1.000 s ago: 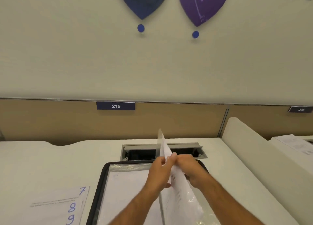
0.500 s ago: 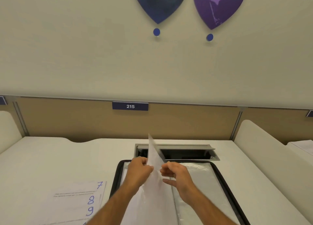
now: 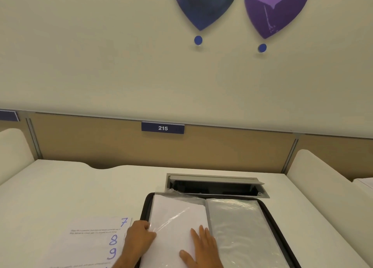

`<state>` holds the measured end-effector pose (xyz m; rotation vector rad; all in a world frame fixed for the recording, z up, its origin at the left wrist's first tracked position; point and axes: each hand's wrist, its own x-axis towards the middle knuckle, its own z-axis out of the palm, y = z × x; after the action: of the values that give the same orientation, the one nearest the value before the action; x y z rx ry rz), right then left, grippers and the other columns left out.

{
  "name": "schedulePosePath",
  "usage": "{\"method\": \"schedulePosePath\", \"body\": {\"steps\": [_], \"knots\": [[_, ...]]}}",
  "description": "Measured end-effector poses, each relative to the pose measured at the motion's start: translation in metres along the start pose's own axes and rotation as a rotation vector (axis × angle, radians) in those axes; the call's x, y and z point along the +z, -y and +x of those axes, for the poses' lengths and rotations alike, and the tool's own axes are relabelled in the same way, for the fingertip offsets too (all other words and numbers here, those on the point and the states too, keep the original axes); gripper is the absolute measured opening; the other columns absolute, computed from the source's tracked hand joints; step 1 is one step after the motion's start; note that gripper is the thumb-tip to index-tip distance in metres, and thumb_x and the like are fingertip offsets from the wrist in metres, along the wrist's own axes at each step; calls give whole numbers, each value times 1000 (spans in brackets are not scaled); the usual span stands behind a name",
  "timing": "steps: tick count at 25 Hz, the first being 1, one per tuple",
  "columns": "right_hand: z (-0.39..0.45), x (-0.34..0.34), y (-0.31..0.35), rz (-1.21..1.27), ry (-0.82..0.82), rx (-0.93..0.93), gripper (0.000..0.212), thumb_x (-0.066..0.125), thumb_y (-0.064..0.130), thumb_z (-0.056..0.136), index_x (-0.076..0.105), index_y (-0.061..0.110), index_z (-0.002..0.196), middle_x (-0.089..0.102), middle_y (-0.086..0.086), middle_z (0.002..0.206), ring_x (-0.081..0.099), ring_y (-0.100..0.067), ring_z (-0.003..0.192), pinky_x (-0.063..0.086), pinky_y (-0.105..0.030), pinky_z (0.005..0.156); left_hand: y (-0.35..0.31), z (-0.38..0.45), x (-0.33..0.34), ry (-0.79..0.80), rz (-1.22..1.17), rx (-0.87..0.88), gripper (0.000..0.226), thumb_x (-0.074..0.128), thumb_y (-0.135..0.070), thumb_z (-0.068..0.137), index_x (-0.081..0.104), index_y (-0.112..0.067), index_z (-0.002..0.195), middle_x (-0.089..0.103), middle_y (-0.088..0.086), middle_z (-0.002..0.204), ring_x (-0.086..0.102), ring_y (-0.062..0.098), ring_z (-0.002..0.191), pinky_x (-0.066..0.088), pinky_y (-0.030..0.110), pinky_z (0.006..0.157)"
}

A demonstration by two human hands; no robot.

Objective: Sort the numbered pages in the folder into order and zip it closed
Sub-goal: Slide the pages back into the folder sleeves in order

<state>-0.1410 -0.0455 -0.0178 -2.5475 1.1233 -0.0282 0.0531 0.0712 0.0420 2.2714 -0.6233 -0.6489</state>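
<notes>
1. The page, raised upright between both hands 0.5 s ago, now lies flat in the folder point(image 3: 286, 223), lower centre of the frame.
2. Left hand point(image 3: 139, 240) pinches the sleeve edge point(image 3: 159, 227); right hand point(image 3: 203, 247) presses spread on it.
3. Pages 7, 8, 9 point(image 3: 94, 241) wait on the worktop point(image 3: 70, 189), lower left: sorting is unfinished.

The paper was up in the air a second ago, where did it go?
It was laid down flat on the folder's left side. The right hand now presses it flat; the left hand grips its left edge. The pages marked 7, 8, 9 stayed put.
</notes>
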Motion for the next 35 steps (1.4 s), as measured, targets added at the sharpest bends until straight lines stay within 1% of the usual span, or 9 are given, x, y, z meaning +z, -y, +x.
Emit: {"method": "schedulePosePath", "body": {"steps": [3, 7, 11, 18, 21, 23, 26, 30, 35], "knots": [[20, 40, -20, -167, -4, -26, 79, 16, 84, 85, 43, 32, 138, -3, -8, 168, -13, -23, 154, -6, -37, 120, 10, -1, 7, -3, 71, -7, 14, 72, -29, 83, 63, -21, 91, 67, -2, 95, 61, 16, 88, 44, 23, 79], [24, 47, -21, -198, -258, -87, 97, 20, 86, 84, 0, 27, 160, -10, -8, 167, -12, -25, 154, -7, -41, 122, 8, -5, 12, -46, 244, 79, 25, 59, -41, 92, 48, -28, 111, 51, -9, 110, 54, 10, 101, 43, 23, 92], [25, 47, -18, -231, -269, -100, 98, 20, 85, 85, -2, 26, 159, -9, -8, 167, -12, -26, 154, -7, -43, 122, 10, -4, 17, -87, 327, 123, 47, 57, -45, 94, 40, -26, 133, 44, -8, 128, 53, 13, 118, 46, 31, 100], [27, 50, -21, -196, -287, -121, 94, 22, 83, 85, -1, 30, 159, -8, -3, 168, -11, -22, 154, -5, -40, 122, 30, -2, 7, -234, 459, 395, 36, 43, -49, 101, 45, -32, 133, 48, -13, 130, 51, 7, 116, 47, 24, 94], [22, 45, -16, -135, -229, -85, 85, 21, 83, 85, 27, 35, 155, 28, -5, 161, 17, -24, 152, -2, -37, 121, 52, 12, -13, -307, 546, 477, 35, 45, -53, 97, 62, -31, 119, 64, -11, 119, 62, 13, 104, 53, 31, 84], [24, 35, -3, -73, -184, -7, 73, 18, 82, 86, 62, 35, 121, 63, -6, 130, 55, -27, 123, 20, -39, 115, 80, 24, -28, -311, 576, 481, 50, 39, -66, 90, 71, -29, 96, 72, -9, 97, 68, 15, 82, 58, 35, 65], [30, 4, 31, -4, -218, 59, 80, 10, 83, 84, 68, 35, 111, 65, 5, 124, 62, -21, 114, 45, -40, 102, 118, 39, -43, -272, 673, 428, 77, 23, -81, 88, 75, -26, 102, 74, -6, 106, 73, 20, 94, 57, 47, 80], [51, -12, 97, 119, -117, -74, 113, -7, 89, 54, 46, 35, 138, 43, 17, 144, 38, -7, 133, 27, -23, 114, 152, 46, -49, -212, 715, 436, 88, 31, -89, 81, 59, -23, 132, 63, 1, 136, 37, 22, 140, 3, 44, 119], [77, -4, 162, 78, 81, -260, 60, 50, 52, 97, 38, 23, 148, 40, 5, 152, 34, -16, 139, 28, -29, 117, 162, 56, -44, -200, 634, 400, 98, 37, -94, 75, 50, -22, 140, 59, 2, 141, -7, 7, 153, -3, 45, 119]]}}
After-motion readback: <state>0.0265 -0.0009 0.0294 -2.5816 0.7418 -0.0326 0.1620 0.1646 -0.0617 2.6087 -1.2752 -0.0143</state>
